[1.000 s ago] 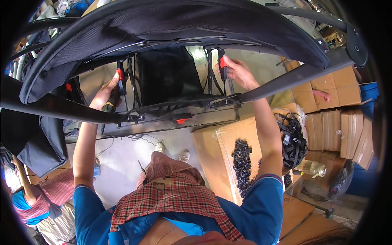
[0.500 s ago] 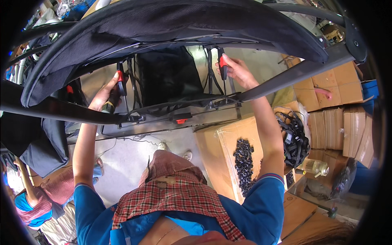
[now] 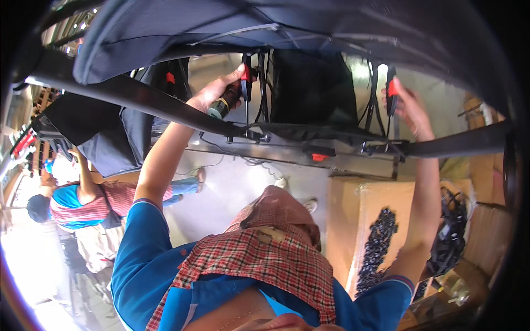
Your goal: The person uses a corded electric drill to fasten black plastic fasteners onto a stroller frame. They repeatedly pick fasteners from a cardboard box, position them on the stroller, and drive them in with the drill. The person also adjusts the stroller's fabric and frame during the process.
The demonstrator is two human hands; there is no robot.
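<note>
A dark fabric canopy (image 3: 276,27) on a black frame hangs over me, with a black bar (image 3: 138,96) crossing below it. Both my arms reach up to it. My left hand (image 3: 212,91) grips a small cylindrical tool with a green end (image 3: 222,107), right beside a black strap clip with a red tab (image 3: 246,74). My right hand (image 3: 407,107) has its fingers closed around a second black clip with a red tab (image 3: 391,88) on a hanging strap. A red checked cloth (image 3: 265,254) lies over my blue shirt.
An open cardboard box (image 3: 345,220) with several small black parts stands on the floor at the lower right, and more cartons (image 3: 486,231) sit beyond it. Another person in a blue and striped shirt (image 3: 77,204) is at the left. A grey metal rail (image 3: 331,160) runs under the frame.
The view has swung so the frame and both hands sit further right in the picture. My hands stay up at the two red-tabbed clips.
</note>
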